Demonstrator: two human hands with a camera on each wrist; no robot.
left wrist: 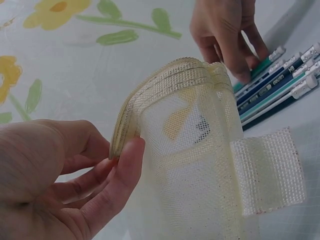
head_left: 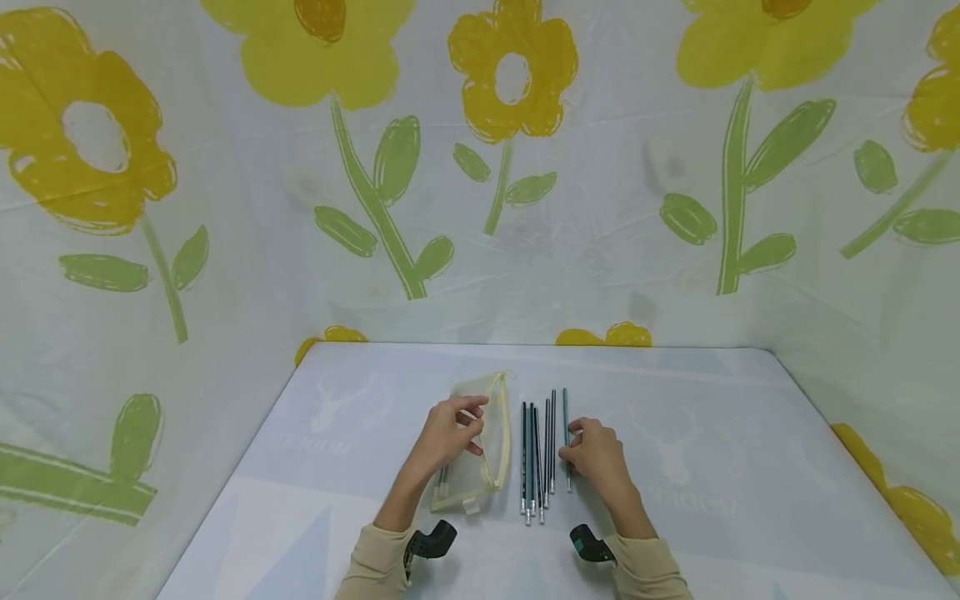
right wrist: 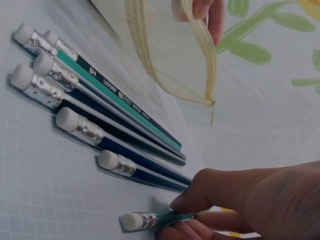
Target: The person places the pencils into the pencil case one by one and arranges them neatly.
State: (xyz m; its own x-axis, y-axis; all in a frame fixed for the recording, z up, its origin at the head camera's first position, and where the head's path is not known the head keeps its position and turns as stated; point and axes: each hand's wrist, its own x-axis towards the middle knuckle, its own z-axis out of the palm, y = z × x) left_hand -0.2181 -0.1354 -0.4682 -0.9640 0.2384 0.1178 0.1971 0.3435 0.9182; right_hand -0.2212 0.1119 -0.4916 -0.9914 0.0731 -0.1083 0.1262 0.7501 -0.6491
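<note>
A pale yellow mesh zip pouch (head_left: 468,479) stands partly raised on the table, its zipped mouth spread toward the pencils. My left hand (head_left: 452,429) pinches the zipper edge between thumb and fingers, as the left wrist view shows at the pouch's rim (left wrist: 125,120). Several dark and green pencils (head_left: 532,458) lie side by side right of the pouch, eraser ends toward me. Apart from that row, at its right, my right hand (head_left: 596,450) holds a green pencil (right wrist: 167,218) with a white eraser, pinched between thumb and fingers. Dark strips show faintly at the pouch's left side.
The white table (head_left: 300,492) carries faint printed patterns. A flower-printed curtain (head_left: 570,275) encloses its back and sides. Black wrist-worn devices (head_left: 435,540) sit near both sleeves. A fabric tab (left wrist: 270,172) sticks out from the pouch's near end.
</note>
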